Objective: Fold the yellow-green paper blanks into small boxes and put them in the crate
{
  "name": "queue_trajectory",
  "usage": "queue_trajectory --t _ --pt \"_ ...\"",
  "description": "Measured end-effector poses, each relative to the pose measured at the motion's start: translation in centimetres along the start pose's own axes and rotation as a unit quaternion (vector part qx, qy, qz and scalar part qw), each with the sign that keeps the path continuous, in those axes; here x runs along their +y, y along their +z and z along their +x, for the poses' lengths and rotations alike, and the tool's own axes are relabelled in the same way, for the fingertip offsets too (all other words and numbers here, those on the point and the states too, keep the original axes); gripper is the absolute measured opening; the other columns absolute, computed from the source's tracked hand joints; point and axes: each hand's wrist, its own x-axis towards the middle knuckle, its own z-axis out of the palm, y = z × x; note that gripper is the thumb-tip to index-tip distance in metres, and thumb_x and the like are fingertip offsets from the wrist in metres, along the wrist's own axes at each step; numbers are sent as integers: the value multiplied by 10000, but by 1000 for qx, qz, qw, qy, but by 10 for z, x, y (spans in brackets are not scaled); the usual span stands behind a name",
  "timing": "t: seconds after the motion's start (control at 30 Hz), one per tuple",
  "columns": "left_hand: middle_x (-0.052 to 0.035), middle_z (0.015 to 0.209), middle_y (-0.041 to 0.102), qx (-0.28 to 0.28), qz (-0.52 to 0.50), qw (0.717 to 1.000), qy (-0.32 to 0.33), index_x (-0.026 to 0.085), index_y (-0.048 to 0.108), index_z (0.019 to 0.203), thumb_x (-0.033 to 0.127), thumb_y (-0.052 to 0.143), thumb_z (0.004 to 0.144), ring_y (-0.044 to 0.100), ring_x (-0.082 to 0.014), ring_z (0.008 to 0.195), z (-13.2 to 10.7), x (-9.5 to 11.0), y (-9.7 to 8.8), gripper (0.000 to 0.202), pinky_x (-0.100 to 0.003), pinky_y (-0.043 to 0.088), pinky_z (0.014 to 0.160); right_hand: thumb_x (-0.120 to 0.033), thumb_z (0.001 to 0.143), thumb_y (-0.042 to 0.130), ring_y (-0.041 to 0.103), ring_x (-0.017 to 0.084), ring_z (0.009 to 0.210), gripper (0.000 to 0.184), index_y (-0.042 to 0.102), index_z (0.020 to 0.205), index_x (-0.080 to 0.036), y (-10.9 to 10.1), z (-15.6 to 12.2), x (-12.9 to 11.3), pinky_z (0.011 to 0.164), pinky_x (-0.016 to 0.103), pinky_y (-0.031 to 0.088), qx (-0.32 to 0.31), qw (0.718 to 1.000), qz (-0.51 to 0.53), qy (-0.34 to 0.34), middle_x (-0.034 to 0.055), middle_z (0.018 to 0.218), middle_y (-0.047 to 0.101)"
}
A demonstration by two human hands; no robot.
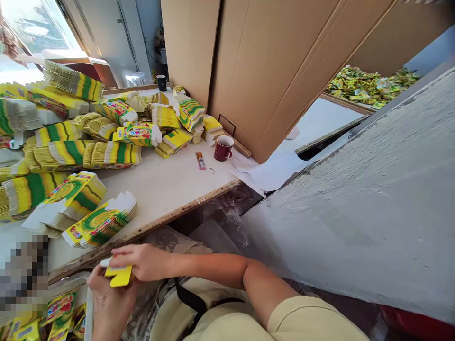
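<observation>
A small yellow carton (120, 274) with a flap sticking out is between my hands, just below the table's front edge. My left hand (113, 303) is closed round it from below. From the right, my right hand (147, 262) lays its curled fingers over the carton's top, where a bit of white shows. My fingers hide much of the carton. Close by on the table are a stack of flattened yellow-green cartons (101, 220) and a second stack (71, 189) behind it. A bin at the lower left holds several small yellow packets (60, 310).
Many carton bundles (67, 154) cover the left of the white table (159, 184). A maroon mug (223, 148) and a small sachet (200, 160) stand near cardboard sheets (263, 61). A grey wall (362, 203) rises at right. More packets (369, 87) are heaped behind.
</observation>
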Motion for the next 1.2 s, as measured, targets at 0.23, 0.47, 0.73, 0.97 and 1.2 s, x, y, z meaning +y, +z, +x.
queue_trajectory --t 0.23,0.47,0.73,0.97,1.2 --pt "-87 967 705 28 81 995 -40 187 625 1125 554 741 659 688 -258 811 -20 -2 -31 604 -375 567 722 -290 961 594 461 242 1402 360 636 1285 -140 -24 -5 0 1107 291 395 -71 990 -114 -49 197 1554 387" --pt "-65 994 730 -49 -4 998 -43 188 644 1136 430 792 669 706 -223 840 -13 11 -46 547 -329 590 742 -313 942 627 628 190 958 192 698 1057 -176 -44 -2 1 873 295 509 -98 983 -100 -117 77 1059 608" --pt "-98 1097 690 -9 56 998 -27 189 599 1203 462 729 755 674 -258 974 -13 5 -60 541 -379 546 852 -337 729 849 630 259 1120 796 418 1366 -132 -9 17 11 962 382 498 24 996 79 -20 168 1299 601" --pt "-240 1289 596 116 247 938 -212 119 552 1297 641 686 689 518 -432 1257 -47 -60 -119 812 -629 373 1059 -143 878 669 558 263 1204 466 527 1321 -117 -39 96 27 1036 409 416 90 976 -189 61 172 1284 633" --pt "-133 1161 708 59 -117 963 -235 189 668 1132 549 722 735 657 -299 1114 -50 -42 -78 540 -479 476 1025 -49 815 671 578 310 1104 382 576 1178 -112 -34 103 28 960 447 439 105 969 -216 58 195 1178 646"
